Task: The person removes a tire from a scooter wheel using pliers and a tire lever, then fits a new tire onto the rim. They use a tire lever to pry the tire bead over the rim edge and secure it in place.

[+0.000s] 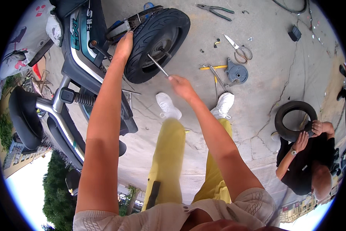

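Observation:
A black scooter wheel with a treaded tire point(142, 42) stands tilted beside the scooter point(78, 42). My left hand point(123, 47) is against the tire's left side, with its fingers partly hidden there. In my right hand point(181, 86) is a metal tire lever point(157, 65), held in closed fingers. The lever's far tip reaches into the wheel's open side, near the rim. Whether it is under the tire bead I cannot tell.
On the concrete lie pliers point(216, 11), scissors point(239, 50), a round grey brake drum cover point(237, 74), yellow-handled tools point(216, 67) and a black block point(295, 33). At right, another person point(305, 161) holds a loose tire point(279, 117). My white shoes point(167, 106) are close by.

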The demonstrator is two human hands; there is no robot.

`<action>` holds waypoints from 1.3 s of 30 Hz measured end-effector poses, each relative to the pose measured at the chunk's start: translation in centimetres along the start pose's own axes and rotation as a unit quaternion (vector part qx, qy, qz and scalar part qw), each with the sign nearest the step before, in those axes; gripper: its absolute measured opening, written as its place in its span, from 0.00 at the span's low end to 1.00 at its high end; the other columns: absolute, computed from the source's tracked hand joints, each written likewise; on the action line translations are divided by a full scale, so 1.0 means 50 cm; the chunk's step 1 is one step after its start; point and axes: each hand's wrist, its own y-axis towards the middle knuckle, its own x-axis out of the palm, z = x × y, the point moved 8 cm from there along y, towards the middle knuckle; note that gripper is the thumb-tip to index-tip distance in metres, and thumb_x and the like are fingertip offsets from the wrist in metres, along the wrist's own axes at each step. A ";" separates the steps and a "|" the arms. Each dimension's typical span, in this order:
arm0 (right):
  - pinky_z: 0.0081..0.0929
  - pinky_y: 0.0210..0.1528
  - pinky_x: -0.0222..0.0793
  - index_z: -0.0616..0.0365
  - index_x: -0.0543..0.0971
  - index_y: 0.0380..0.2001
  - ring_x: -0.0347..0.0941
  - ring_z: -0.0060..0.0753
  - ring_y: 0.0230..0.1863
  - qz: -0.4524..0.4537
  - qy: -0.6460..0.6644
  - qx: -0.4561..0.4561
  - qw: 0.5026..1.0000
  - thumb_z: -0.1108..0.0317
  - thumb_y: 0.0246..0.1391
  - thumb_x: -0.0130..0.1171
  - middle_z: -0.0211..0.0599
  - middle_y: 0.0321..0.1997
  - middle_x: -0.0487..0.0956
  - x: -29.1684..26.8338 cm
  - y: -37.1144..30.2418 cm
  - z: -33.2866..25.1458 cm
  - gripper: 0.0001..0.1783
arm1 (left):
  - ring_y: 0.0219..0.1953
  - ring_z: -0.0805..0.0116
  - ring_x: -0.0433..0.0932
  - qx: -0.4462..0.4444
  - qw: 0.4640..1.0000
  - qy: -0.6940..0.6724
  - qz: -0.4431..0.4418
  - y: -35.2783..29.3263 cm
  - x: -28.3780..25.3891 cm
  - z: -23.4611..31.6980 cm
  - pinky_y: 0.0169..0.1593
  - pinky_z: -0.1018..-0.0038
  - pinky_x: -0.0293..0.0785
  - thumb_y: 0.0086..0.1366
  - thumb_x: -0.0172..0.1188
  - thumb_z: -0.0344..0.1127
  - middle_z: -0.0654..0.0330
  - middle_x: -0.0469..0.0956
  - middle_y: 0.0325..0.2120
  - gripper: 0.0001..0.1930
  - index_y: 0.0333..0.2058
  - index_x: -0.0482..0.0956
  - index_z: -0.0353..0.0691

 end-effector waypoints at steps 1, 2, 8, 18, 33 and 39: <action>0.34 0.34 0.66 0.62 0.78 0.35 0.70 0.38 0.28 -0.028 0.010 0.054 0.998 0.52 0.63 0.49 0.41 0.25 0.77 -0.006 -0.007 0.012 0.21 | 0.63 0.50 0.62 0.038 0.999 0.025 0.024 -0.028 0.001 0.028 0.64 0.68 0.54 0.66 0.38 0.52 0.43 0.67 0.58 0.30 0.57 0.70 0.35; 0.34 0.35 0.67 0.62 0.78 0.37 0.71 0.37 0.28 -0.059 0.020 0.104 0.993 0.52 0.63 0.49 0.40 0.25 0.78 -0.009 -0.015 0.029 0.21 | 0.62 0.49 0.63 0.053 0.997 0.047 0.039 -0.033 0.000 0.022 0.64 0.68 0.54 0.66 0.39 0.52 0.42 0.68 0.57 0.30 0.56 0.70 0.35; 0.33 0.41 0.69 0.64 0.76 0.39 0.71 0.33 0.32 -0.056 -0.085 0.133 0.986 0.48 0.65 0.43 0.40 0.31 0.77 -0.049 -0.042 0.101 0.26 | 0.57 0.46 0.66 0.116 0.979 0.116 0.123 -0.107 0.038 0.021 0.61 0.61 0.60 0.65 0.41 0.52 0.41 0.70 0.53 0.30 0.56 0.71 0.33; 0.39 0.40 0.66 0.64 0.73 0.35 0.70 0.54 0.33 0.026 -0.271 0.037 0.961 0.46 0.65 0.40 0.53 0.28 0.74 -0.085 -0.131 0.093 0.27 | 0.50 0.47 0.71 0.143 0.962 0.136 0.190 -0.181 0.063 0.025 0.53 0.57 0.67 0.64 0.48 0.43 0.45 0.75 0.45 0.22 0.50 0.74 0.34; 0.53 0.38 0.66 0.60 0.73 0.32 0.72 0.64 0.38 0.024 -0.339 0.138 0.930 0.51 0.65 0.39 0.58 0.31 0.77 -0.057 -0.219 -0.075 0.23 | 0.46 0.47 0.72 0.153 0.968 0.090 0.177 -0.173 0.047 0.022 0.52 0.58 0.67 0.62 0.48 0.37 0.45 0.76 0.41 0.18 0.45 0.76 0.32; 0.53 0.34 0.66 0.61 0.73 0.31 0.73 0.63 0.35 0.024 -0.371 0.158 0.915 0.53 0.65 0.41 0.57 0.31 0.77 -0.064 -0.261 -0.090 0.22 | 0.44 0.49 0.73 0.156 0.969 0.092 0.169 -0.184 0.055 0.014 0.49 0.59 0.68 0.60 0.48 0.36 0.47 0.77 0.38 0.17 0.43 0.78 0.32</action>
